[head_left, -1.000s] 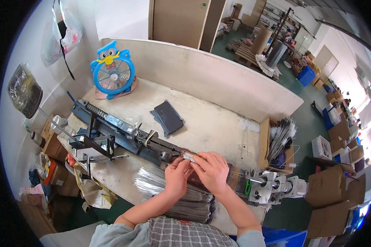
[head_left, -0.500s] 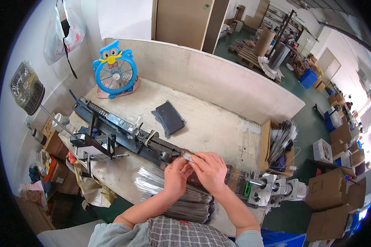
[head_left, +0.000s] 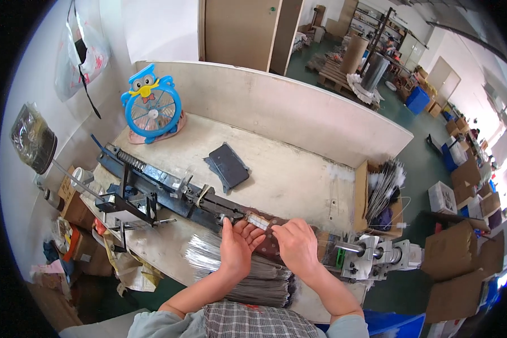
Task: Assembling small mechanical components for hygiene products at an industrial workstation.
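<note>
Our left hand (head_left: 238, 248) is turned up with its fingers apart, just beside the small white block (head_left: 258, 221), which lies on the long machine (head_left: 164, 177). Our right hand (head_left: 296, 245) has bent fingers; we cannot tell if they pinch anything. The thin wires (head_left: 259, 284) lie near us, maybe for easy reach.

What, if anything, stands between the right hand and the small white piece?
Nothing visible does: the right hand is close by the right end of the small white piece, though contact is unclear. The left hand is at its near side, not between them.
</note>
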Motion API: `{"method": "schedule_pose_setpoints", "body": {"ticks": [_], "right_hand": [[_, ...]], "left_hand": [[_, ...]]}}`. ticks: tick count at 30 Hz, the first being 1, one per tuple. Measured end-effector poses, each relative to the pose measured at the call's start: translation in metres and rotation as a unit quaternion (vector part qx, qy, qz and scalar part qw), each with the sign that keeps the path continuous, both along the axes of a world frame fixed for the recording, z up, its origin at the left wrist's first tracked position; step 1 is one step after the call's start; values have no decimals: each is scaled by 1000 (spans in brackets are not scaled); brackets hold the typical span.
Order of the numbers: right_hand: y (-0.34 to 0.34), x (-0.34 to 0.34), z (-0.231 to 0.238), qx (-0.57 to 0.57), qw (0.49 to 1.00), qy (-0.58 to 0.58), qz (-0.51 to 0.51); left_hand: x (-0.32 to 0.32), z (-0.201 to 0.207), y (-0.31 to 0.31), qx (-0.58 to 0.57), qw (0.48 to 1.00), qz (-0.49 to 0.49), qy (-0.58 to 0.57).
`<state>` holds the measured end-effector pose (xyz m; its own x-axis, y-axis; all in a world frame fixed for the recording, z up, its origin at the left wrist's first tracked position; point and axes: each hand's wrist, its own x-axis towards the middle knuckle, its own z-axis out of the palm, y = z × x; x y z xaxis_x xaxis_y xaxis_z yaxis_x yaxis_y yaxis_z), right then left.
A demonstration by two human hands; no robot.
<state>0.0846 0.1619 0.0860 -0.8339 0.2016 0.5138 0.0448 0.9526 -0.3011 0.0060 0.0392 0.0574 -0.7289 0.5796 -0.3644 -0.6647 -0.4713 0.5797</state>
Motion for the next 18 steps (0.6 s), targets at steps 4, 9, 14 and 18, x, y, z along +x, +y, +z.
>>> {"method": "schedule_pose_setpoints", "body": {"ticks": [4, 9, 14, 18], "right_hand": [[7, 2, -2, -25, 1000, -2, -3], [13, 12, 13, -42, 998, 34, 20], [9, 41, -9, -157, 986, -45, 44], [5, 60, -35, -194, 975, -108, 29]], "left_hand": [[2, -2, 1, -11, 999, -32, 27], [4, -13, -6, -97, 987, -99, 78], [-8, -14, -49, -144, 974, -134, 114], [-58, -57, -130, -179, 972, 152, -1]]}}
